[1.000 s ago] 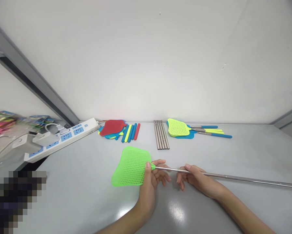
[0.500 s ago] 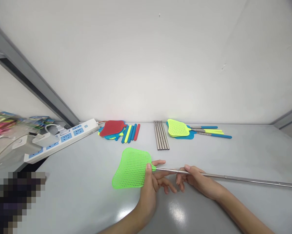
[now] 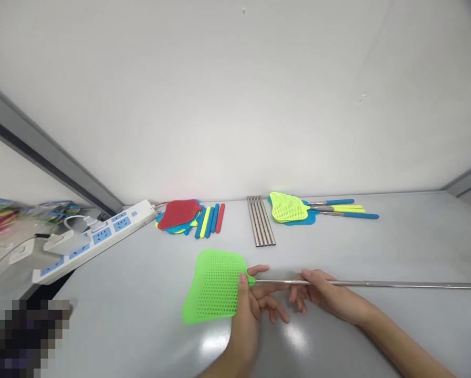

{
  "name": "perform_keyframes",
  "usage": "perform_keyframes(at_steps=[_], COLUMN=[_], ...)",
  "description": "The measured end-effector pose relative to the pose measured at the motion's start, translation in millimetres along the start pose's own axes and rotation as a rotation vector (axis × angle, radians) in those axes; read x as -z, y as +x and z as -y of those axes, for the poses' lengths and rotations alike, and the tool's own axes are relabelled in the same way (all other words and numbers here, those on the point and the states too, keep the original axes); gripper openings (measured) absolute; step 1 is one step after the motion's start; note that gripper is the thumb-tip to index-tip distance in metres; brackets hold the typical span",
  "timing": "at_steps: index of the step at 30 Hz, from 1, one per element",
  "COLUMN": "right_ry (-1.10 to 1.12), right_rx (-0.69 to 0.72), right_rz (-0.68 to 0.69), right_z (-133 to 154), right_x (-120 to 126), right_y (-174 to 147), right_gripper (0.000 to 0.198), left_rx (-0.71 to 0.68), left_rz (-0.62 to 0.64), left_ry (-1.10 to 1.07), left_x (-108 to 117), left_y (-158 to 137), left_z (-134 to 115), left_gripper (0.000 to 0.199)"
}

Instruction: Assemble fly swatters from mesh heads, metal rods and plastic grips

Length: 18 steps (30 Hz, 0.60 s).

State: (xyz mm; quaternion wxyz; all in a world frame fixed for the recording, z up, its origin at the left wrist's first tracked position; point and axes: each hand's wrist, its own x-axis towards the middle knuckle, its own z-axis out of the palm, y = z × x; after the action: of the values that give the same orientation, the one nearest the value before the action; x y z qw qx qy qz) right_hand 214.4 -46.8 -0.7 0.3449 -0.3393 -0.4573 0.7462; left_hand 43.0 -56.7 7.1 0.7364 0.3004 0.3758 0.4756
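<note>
I see a fly swatter (image 3: pixel 298 282) with a bright green, perforated square head (image 3: pixel 215 286) and a thin, bare metal rod (image 3: pixel 377 284) for a shaft, drawn out long. It sits over the near middle of the grey table (image 3: pixel 140 294), the head towards the left side and the rod running to the right edge of my view.

My left hand (image 3: pixel 251 310) comes up from the near edge, thumb pressed on the head's right border and fingers curled under the neck where head meets rod; it is closed on the swatter. My right hand (image 3: pixel 322 296) reaches in from the near right corner, fingers wrapped over the rod just beside the left hand, gripping it.

The swatter's long axis lies almost level across the table, parallel to the far edge, head pointing left, its face tilted up towards me.

Along the far edge lie loose swatter heads and coloured handles (image 3: pixel 209 219), a row of metal rods (image 3: pixel 261 228) and finished swatters (image 3: pixel 317 209). A white power strip (image 3: pixel 97 236) lies at the left edge.
</note>
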Motion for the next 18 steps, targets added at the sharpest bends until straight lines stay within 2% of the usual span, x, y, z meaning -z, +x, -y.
perform_keyframes(at_steps=[8, 18], right_ry=[0.08, 0.127], right_rx=[-0.011, -0.066], right_rz=[-0.017, -0.027], right_z=[-1.3, 1.4], right_x=[1.1, 1.6], right_y=[0.9, 1.6], right_gripper=[0.047, 0.043], left_rx=[0.013, 0.023], left_rz=[-0.052, -0.017], left_ry=[0.008, -0.007], left_x=[0.2, 1.6], left_y=[1.3, 6.8], left_z=[2.0, -1.3], left_gripper=[0.04, 0.04])
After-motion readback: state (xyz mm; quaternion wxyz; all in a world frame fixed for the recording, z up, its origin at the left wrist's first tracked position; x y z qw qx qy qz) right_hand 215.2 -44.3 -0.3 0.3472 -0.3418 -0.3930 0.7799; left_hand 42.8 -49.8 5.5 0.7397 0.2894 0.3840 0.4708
